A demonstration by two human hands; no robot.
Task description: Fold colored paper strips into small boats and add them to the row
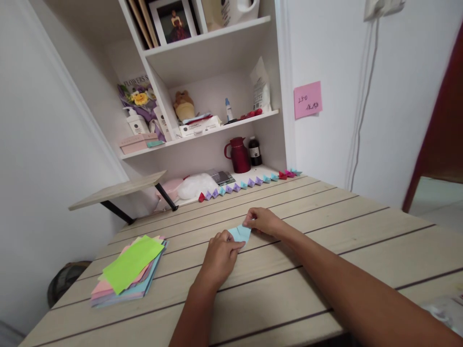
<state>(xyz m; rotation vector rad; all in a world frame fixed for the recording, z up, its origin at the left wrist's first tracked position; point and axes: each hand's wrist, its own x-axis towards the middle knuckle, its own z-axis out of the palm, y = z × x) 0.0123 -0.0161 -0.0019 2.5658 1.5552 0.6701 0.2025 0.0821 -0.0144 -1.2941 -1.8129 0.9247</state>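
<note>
paper [240, 233], lt blue, folded, triangular

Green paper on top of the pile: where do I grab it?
Pinch the green paper by its near corner, coming from your side. It lies crooked on the pile, so that corner doesn't line up with the sheets beneath and should lift alone.

The left hand [220, 255] hides the near left edge of the blue paper [240, 233]. Far beyond the paper, a framed photo [173, 20] and a mug [231, 9] are cut off at the top. Right of them, the writing on the pink note [307, 100] is too small to read.
</note>
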